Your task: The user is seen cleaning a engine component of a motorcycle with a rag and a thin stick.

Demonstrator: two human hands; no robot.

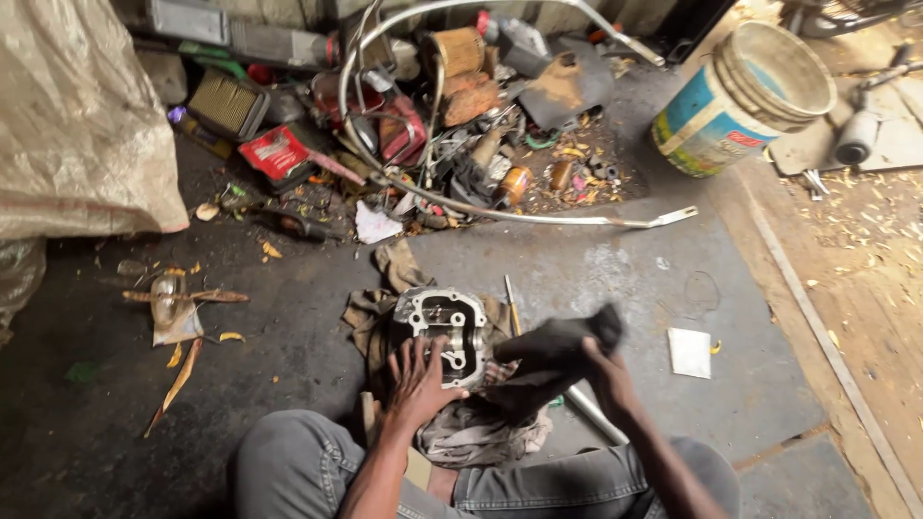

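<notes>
Head view, read left to right. The left hand lies flat, fingers spread apart, pressed on the near edge of a grey metal engine casting; it grips nothing, only steadies. The casting sits on a crumpled rag on the dark concrete floor, directly ahead of the person's knees, open face up, its long axis running away from the body and slightly leftward. Its near end is covered by the left fingers; its inner passages are too dark to resolve.

Just right of the casting, a thin metal rod lies along the same axis. Next, the right hand is closed on a dark cloth, which extends leftward toward the casting's right flank; whether cloth and casting touch cannot be told, as the cloth is motion-blurred. The left hand is thus on the casting, the right beside it.

A pale tube shows partly beneath the right wrist. Farther right lie a white paper square and, beyond it, a tilted plastic bucket.
</notes>
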